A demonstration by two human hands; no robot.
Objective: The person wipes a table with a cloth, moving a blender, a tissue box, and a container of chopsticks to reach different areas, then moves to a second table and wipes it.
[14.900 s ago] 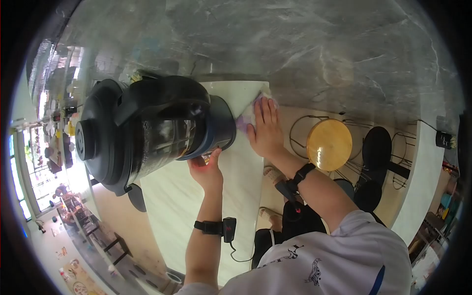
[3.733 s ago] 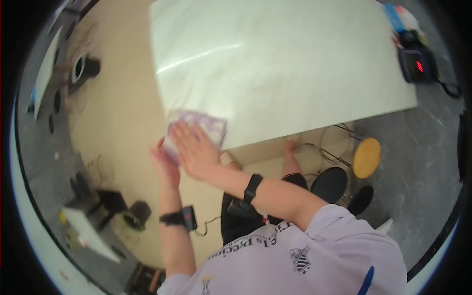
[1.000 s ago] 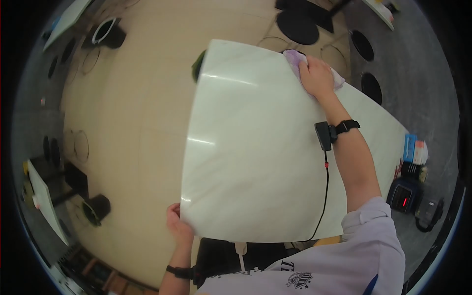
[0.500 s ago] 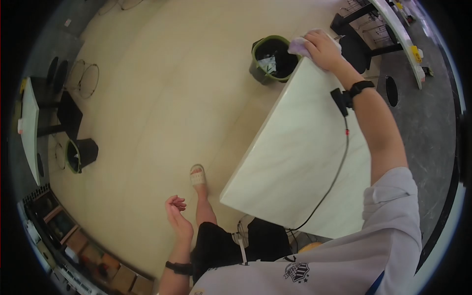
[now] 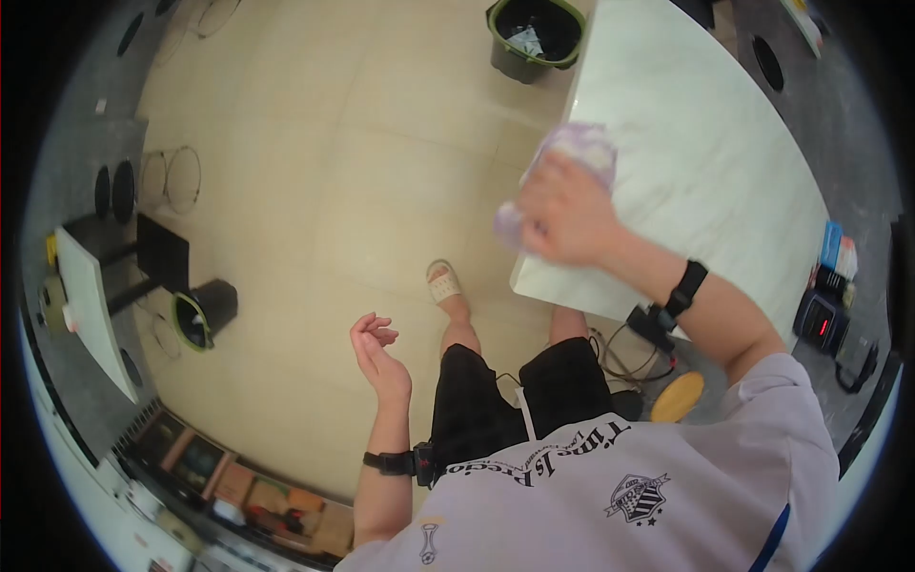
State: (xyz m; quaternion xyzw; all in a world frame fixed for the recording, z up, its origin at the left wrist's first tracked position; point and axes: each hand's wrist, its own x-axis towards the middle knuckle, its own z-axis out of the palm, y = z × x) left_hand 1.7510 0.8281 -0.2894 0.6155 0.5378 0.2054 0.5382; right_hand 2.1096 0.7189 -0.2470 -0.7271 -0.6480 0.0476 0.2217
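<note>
My right hand point(image 5: 564, 210) grips a purple and white cloth point(image 5: 583, 148) at the left edge of the white marbled table point(image 5: 705, 172). Part of the cloth hangs past the edge, and the hand is a little blurred. My left hand point(image 5: 378, 355) is held in the air over the floor, left of my legs, with nothing in it and its fingers loosely apart.
A green-rimmed bin point(image 5: 522, 67) stands by the table's far left side, another bin point(image 5: 217, 303) at the left. Beside the table's right edge is a dark device with a red display point(image 5: 822, 322). A yellow round stool point(image 5: 678, 397) stands near my right side. Boxes point(image 5: 233, 483) line the lower left.
My right hand has come with the cloth from the table's far corner down its left edge towards me. The view has shifted, and my left hand is still raised and empty.
</note>
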